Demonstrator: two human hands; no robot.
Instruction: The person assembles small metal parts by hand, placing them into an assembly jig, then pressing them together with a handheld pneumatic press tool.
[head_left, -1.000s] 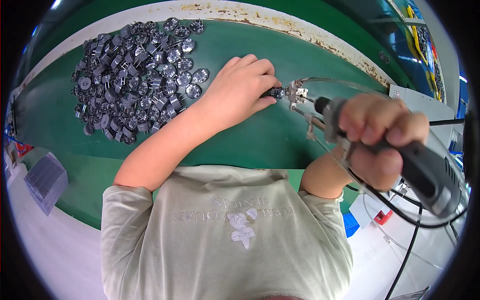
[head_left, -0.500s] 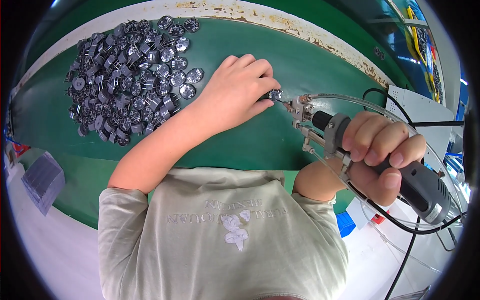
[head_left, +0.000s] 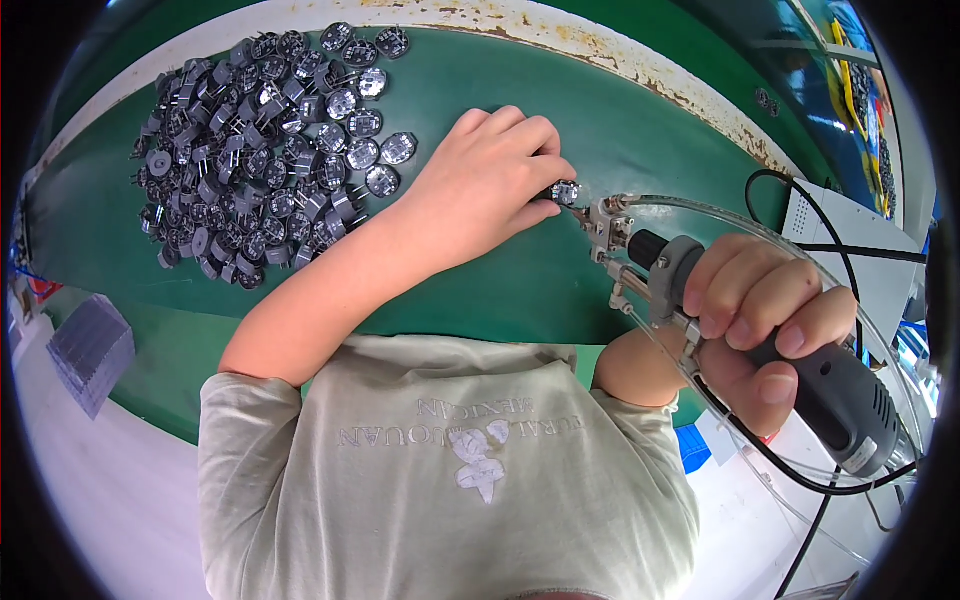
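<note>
My left hand point(head_left: 490, 172) is closed, with thumb and forefinger pinching a small round grey part point(head_left: 566, 192) that has a shiny circuit-like face. The fingers hide most of that part. My right hand point(head_left: 765, 315) is wrapped round a dark grey electric screwdriver point(head_left: 835, 395) with metal fittings and a clear hose at its front. The tool's slim tip point(head_left: 580, 214) points at the pinched part, close to or touching it; I cannot tell which. Left of my left forearm lies a large heap of similar round grey parts point(head_left: 240, 165), many with metal pins.
The green work surface point(head_left: 480, 300) has a worn white rim point(head_left: 600, 55) along its far side. A light grey box point(head_left: 850, 225) with black cables stands at the right. Blue-grey stacked bins point(head_left: 92, 345) are at the lower left, a blue bin point(head_left: 692, 447) at the lower right.
My view has shifted slightly. My left hand with the part and my right hand with the screwdriver appear a little farther right; both grips are unchanged.
</note>
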